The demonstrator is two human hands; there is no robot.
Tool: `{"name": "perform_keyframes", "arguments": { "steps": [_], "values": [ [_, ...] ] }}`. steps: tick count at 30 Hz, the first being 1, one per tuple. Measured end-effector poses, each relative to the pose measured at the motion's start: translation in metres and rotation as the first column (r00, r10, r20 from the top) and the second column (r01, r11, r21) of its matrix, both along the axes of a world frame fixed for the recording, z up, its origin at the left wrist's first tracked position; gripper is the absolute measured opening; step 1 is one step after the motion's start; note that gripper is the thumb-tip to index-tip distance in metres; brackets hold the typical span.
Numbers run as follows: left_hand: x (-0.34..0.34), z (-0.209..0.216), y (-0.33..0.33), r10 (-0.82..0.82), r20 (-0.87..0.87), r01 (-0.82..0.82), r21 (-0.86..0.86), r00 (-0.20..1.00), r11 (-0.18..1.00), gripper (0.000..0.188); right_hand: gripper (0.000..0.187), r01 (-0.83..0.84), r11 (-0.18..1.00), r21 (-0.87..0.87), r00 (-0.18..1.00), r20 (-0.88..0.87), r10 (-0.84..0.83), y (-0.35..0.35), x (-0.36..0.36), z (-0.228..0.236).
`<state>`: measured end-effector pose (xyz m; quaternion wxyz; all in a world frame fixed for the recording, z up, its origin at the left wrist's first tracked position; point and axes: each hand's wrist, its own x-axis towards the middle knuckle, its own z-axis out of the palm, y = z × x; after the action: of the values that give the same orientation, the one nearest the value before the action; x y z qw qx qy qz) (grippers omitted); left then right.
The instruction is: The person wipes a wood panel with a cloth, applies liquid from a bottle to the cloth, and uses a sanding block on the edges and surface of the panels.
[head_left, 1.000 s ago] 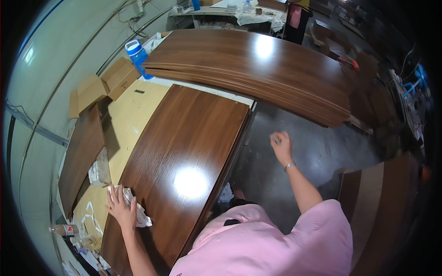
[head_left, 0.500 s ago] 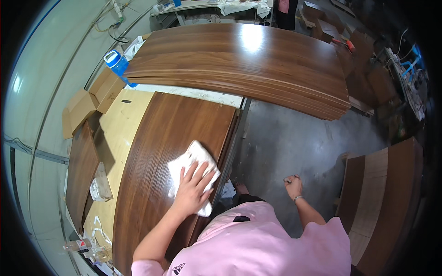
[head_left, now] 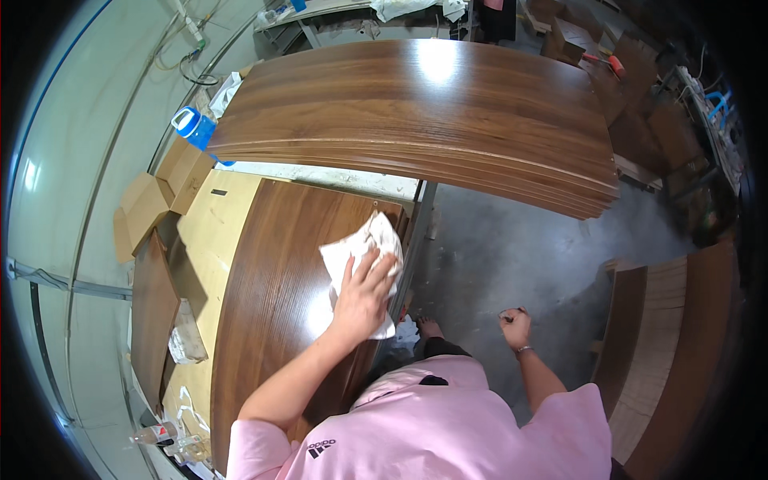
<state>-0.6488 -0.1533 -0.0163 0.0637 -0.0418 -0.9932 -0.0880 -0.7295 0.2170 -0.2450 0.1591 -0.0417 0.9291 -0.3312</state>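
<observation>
A crumpled white cloth [head_left: 378, 232] lies on the brown wood-grain panel [head_left: 276, 240] in front of me, near its right edge. My left hand [head_left: 364, 300] grips the cloth from above and presses it against the glossy surface, its fingers somewhat apart. Part of the cloth is hidden under the palm. Off to the right, my right hand [head_left: 518, 326] hangs over the grey floor with its fingers curled closed. Something small and dark shows at its fingertips, too small to name.
Across the far side lies a stack of curved brown panels [head_left: 416, 104]. A blue bottle [head_left: 194, 126] and an open cardboard box [head_left: 148, 204] stand at the left, near a leaning brown panel [head_left: 152, 312]. More panels [head_left: 648, 344] stand at the right.
My left hand has slid the white cloth across the panel, to the right and slightly away from me. The view has shifted a little. My right hand stays closed at my side.
</observation>
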Motion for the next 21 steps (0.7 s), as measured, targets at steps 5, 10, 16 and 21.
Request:
{"name": "perform_keyframes", "arguments": {
  "steps": [5,10,16,21],
  "values": [
    [-0.039,-0.004,-0.007,-0.018,-0.140,0.024,0.042,0.990,0.999,0.036,0.010,-0.062,0.998,0.021,0.996,-0.065,0.064,0.002,0.012,-0.021],
    [-0.054,-0.008,0.000,0.008,-0.183,-0.004,0.023,0.983,1.000,0.036,0.014,-0.032,0.999,0.034,0.999,0.007,0.032,-0.018,0.012,-0.016],
    [0.002,0.018,0.018,0.118,-0.050,-0.112,0.101,0.992,0.989,0.057,0.010,-0.061,0.998,-0.018,0.998,-0.005,0.061,-0.017,-0.005,-0.021],
    [-0.058,0.004,0.007,0.294,-0.132,-0.277,0.135,0.947,0.951,0.056,0.011,-0.083,0.994,0.068,0.996,0.036,0.080,0.002,0.000,-0.049]
  ]
}}
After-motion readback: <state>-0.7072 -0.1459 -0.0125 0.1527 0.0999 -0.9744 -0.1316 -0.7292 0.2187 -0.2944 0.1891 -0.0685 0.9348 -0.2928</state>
